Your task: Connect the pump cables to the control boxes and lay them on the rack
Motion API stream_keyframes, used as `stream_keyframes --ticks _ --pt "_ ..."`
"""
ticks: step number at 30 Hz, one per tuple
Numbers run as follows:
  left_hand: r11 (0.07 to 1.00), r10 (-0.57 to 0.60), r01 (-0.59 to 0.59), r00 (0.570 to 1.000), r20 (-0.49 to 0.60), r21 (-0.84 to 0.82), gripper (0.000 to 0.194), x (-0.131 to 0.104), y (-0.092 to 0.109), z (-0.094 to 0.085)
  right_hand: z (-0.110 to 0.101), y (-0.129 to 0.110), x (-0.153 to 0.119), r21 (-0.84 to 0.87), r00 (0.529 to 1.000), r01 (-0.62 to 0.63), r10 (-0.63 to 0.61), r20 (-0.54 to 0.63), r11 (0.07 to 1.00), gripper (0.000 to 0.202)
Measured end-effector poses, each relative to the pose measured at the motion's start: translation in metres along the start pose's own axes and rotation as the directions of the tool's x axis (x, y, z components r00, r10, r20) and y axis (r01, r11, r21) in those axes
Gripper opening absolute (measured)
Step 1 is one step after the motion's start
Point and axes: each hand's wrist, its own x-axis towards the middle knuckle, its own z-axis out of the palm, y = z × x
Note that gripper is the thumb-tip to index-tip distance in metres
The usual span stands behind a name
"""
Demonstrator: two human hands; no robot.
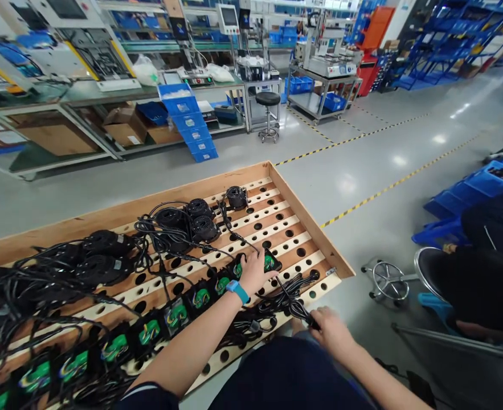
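Observation:
My left hand (253, 273), with a teal watch on its wrist, rests on the end of a row of black housings with green circuit boards (270, 262) inside. Its fingers curl over one housing, and the grip is partly hidden. At the tray's near right corner my right hand (331, 330) is closed round the end of a bundled black cable (298, 307). The bundle runs up from it toward the left hand. Further green boards (200, 298) sit in housings to the left, with wires in them. More coiled black cables (255, 326) lie along the near edge.
The wooden tray (306, 216) has a slatted, holed floor and raised sides. Black round fan-like units (200, 228) with cords lie along its far side. Beyond stand blue bins (191, 125), a black stool (268, 99) and workbenches. At right, a person (494, 256) sits near a wheeled chair base (390, 282).

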Motion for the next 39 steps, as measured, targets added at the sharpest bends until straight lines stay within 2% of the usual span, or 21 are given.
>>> stream_keyframes --ticks 2,4,7,10,12,16,20,24,28,31,33,35,37,39 --pt "0.997 0.080 -0.080 0.997 0.016 0.018 0.084 -0.001 -0.003 -0.001 -0.037 -0.009 -0.003 -0.239 0.996 0.057 -0.072 -0.055 0.969 0.016" --pt "0.992 0.125 -0.126 0.992 0.025 0.021 0.087 -0.002 -0.003 -0.003 -0.068 -0.016 0.008 -0.391 0.975 0.154 -0.203 -0.088 0.907 0.017" --pt "0.992 0.120 -0.120 0.993 0.011 0.032 0.090 -0.003 -0.002 -0.004 -0.089 -0.017 0.045 -0.510 0.924 0.301 -0.378 -0.052 0.806 0.016" --pt "0.997 0.066 -0.065 0.998 -0.010 0.032 0.095 -0.003 -0.004 -0.005 -0.081 0.001 0.084 -0.567 0.930 0.287 -0.365 -0.027 0.772 0.021" --pt "0.999 0.036 -0.035 0.999 -0.010 0.025 0.099 -0.003 -0.006 -0.005 -0.069 0.020 0.103 -0.564 0.948 0.259 -0.318 -0.007 0.784 0.035" --pt "1.000 0.004 -0.004 1.000 0.008 0.007 0.103 -0.003 -0.011 -0.002 -0.047 0.051 0.121 -0.543 0.957 0.252 -0.291 0.014 0.801 0.058" --pt "1.000 0.019 -0.019 1.000 0.024 0.019 0.108 -0.004 -0.020 0.000 -0.029 0.058 0.121 -0.571 0.953 0.193 -0.290 -0.084 0.798 0.060" --pt "0.996 0.059 -0.060 0.998 0.015 0.064 0.103 -0.004 -0.028 0.000 -0.012 0.051 0.114 -0.543 0.929 0.067 -0.251 -0.271 0.837 0.058" --pt "0.986 0.124 -0.122 0.992 -0.013 0.115 0.093 -0.005 -0.030 -0.001 0.000 0.035 0.089 -0.407 0.872 -0.084 -0.131 -0.473 0.910 0.058" --pt "0.977 0.160 -0.152 0.986 -0.044 0.150 0.092 -0.007 -0.032 0.000 0.025 0.031 0.052 -0.239 0.817 -0.146 -0.019 -0.577 0.960 0.052" --pt "0.974 0.165 -0.151 0.984 -0.068 0.167 0.090 -0.007 -0.036 0.000 0.056 0.041 0.020 -0.115 0.781 -0.149 0.046 -0.623 0.982 0.048" --pt "0.973 0.168 -0.151 0.982 -0.088 0.177 0.086 -0.008 -0.042 -0.001 0.098 0.060 -0.019 0.004 0.746 -0.178 0.137 -0.652 0.984 0.049" --pt "0.968 0.190 -0.170 0.977 -0.098 0.182 0.080 -0.011 -0.048 -0.006 0.142 0.081 -0.065 0.126 0.691 -0.288 0.297 -0.659 0.949 0.051" --pt "0.958 0.239 -0.220 0.967 -0.089 0.184 0.076 -0.017 -0.048 -0.010 0.181 0.090 -0.119 0.239 0.598 -0.461 0.498 -0.627 0.855 0.048"
